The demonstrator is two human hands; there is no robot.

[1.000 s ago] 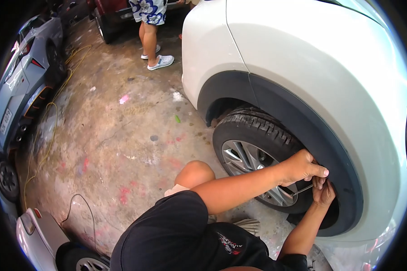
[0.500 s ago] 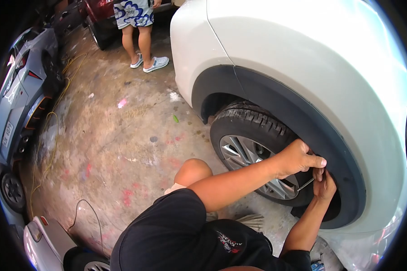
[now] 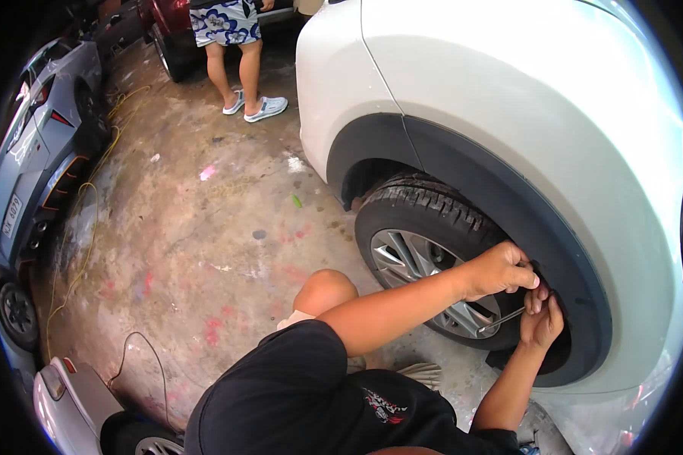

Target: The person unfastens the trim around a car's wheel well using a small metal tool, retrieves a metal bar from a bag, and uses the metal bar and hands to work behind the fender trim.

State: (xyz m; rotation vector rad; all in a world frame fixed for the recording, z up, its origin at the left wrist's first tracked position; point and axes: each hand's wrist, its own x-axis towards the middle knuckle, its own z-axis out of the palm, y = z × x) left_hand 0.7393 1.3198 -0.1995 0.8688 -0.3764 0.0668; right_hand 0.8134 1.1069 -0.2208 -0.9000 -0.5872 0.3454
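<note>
Floor [image 3: 167, 227]: stained concrete, beside the wheel [image 3: 402, 258]. Right hand [image 3: 542, 326]: grip closed on a thin metal tool [image 3: 501, 322], slanted across the wheel's face, apparently for close work at the arch trim [image 3: 508, 189]. Left hand [image 3: 505, 271]: fingers together above, seemingly steadying the trim's edge; anything clamped could not be told. Beyond the wheel: a standing person [image 3: 228, 26].

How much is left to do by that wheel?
Done, it seems: the wheel is on the white car, and dark trim lines its arch. In hand: the right hand holds a thin metal tool, the left hand beside it. To do: that spot looks unfinished, but fingers hide how much.
</note>
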